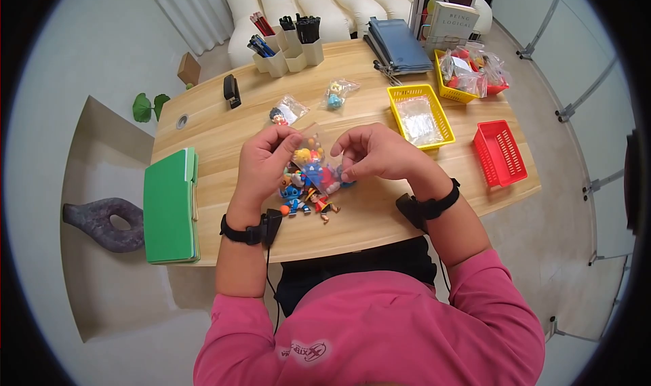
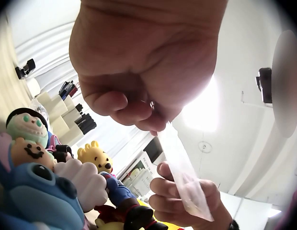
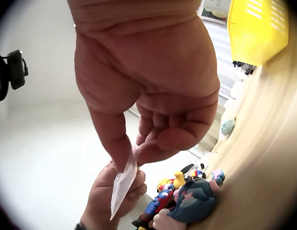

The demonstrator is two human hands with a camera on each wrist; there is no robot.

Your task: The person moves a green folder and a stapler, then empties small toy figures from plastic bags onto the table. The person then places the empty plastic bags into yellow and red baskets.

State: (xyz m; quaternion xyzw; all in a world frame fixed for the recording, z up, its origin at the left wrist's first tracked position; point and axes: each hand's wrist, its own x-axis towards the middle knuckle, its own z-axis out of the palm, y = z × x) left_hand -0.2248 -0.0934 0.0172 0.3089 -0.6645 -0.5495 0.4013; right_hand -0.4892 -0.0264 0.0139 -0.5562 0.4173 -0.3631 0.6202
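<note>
My left hand (image 1: 261,159) pinches the edge of a small clear plastic bag (image 2: 184,177), which looks flat and thin in both wrist views. On the bag's other side is my right hand (image 1: 383,154), its thumb and index finger apart right at the bag's edge. Below lies a cluster of small toy figures, partly hidden by the bag. Among them are a blue big-eared figure (image 1: 291,199), a figure in red and yellow (image 1: 320,201) and a yellow bear (image 2: 98,155).
Bagged figures (image 1: 278,116) lie beyond my hands. At right are a yellow basket (image 1: 449,139) of clear bags, a red basket (image 1: 502,157) and a second yellow basket (image 1: 456,96). Green folders (image 1: 166,206), a stapler (image 1: 232,90) and pen holders (image 1: 296,61) also occupy the table.
</note>
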